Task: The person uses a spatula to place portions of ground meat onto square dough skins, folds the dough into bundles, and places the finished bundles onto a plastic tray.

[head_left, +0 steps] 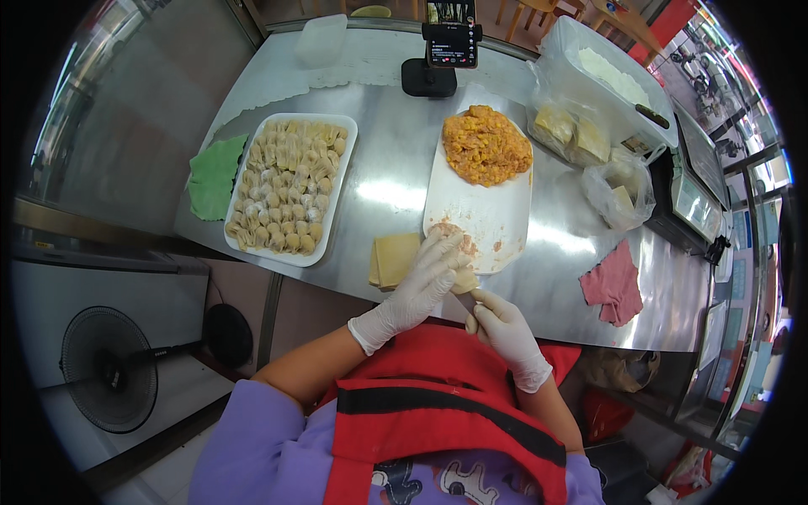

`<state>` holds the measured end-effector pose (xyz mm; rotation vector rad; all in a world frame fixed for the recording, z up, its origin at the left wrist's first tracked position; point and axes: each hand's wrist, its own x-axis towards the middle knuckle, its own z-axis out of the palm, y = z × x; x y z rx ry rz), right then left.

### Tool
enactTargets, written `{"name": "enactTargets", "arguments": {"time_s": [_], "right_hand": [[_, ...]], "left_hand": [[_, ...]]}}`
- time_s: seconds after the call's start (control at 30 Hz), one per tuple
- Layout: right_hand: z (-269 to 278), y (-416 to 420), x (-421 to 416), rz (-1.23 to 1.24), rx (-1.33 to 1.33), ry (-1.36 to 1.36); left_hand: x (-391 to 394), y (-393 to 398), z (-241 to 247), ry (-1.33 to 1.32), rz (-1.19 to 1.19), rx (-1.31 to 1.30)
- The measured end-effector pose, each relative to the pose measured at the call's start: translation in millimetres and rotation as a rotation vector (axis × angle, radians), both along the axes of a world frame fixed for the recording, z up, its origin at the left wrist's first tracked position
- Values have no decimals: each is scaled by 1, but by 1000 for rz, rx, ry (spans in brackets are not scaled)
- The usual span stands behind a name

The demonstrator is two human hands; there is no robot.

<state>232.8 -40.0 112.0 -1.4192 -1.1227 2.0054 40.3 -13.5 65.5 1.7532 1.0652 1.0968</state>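
Observation:
Both my hands wear pale gloves and meet at the front edge of the metal table. My left hand point(420, 287) has its fingers closely around a wonton wrapper point(466, 281); the fingers partly hide it. In my right hand point(505, 325) is a flat metal spreading tool point(466, 300), its blade end against the wrapper. Beside my left hand lies a stack of square wrappers point(395, 259). Just beyond the hands, a white tray point(483, 221) bears a mound of orange minced filling with corn point(486, 145) at its far end and filling smears at its near end.
A white tray point(346, 183) of folded wontons point(287, 189) stands left, beside a green cloth point(216, 178). A phone point(451, 38) on a stand is at the back. Rightward are a flour bin point(568, 63), bagged wrappers point(622, 196), a scale point(694, 202) and a pink cloth point(612, 284).

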Motion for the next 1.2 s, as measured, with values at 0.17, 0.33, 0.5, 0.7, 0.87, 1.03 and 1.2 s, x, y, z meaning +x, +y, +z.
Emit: {"name": "enactTargets", "arguments": {"time_s": [0.17, 0.33, 0.5, 0.7, 0.87, 1.03, 1.2], "right_hand": [[31, 0, -2, -31, -86, 133], [42, 0, -3, -75, -134, 210], [42, 2, -11, -46, -118, 211], [42, 3, -24, -68, -70, 187], [36, 2, -23, -31, -22, 133], [24, 3, -22, 0, 42, 127], [1, 1, -5, 120, 142, 18]], "left_hand": [[-10, 30, 25, 164, -111, 58], [2, 18, 30, -429, -28, -396], [-5, 8, 28, -702, -24, -742], [-9, 15, 46, -743, -43, -709], [-4, 14, 35, -849, -59, -804], [-24, 18, 15, -702, -89, -726], [-84, 37, 27, -752, 304, -551]]}}
